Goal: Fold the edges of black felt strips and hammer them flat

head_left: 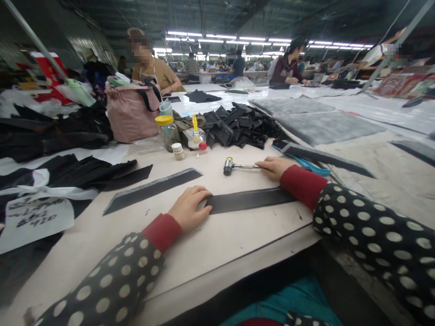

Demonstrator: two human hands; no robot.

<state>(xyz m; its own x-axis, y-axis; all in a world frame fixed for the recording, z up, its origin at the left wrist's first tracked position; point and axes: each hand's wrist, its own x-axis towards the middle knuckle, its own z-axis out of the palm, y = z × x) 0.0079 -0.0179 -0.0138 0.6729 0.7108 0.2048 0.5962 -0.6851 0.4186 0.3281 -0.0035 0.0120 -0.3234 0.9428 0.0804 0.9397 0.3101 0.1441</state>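
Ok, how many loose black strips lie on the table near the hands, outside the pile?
3. One strip lies under the left hand, one strip to its left, and one strip past the right hand. The pile may hide more.

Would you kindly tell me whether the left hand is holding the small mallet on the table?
No, the left hand rests on a dark strip, while the mallet lies nearer the right hand.

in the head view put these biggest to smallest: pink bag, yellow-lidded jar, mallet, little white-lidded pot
Pink bag is largest. Then yellow-lidded jar and mallet: they look alike, and the mallet is nearer the camera, so unranked. Little white-lidded pot is smallest.
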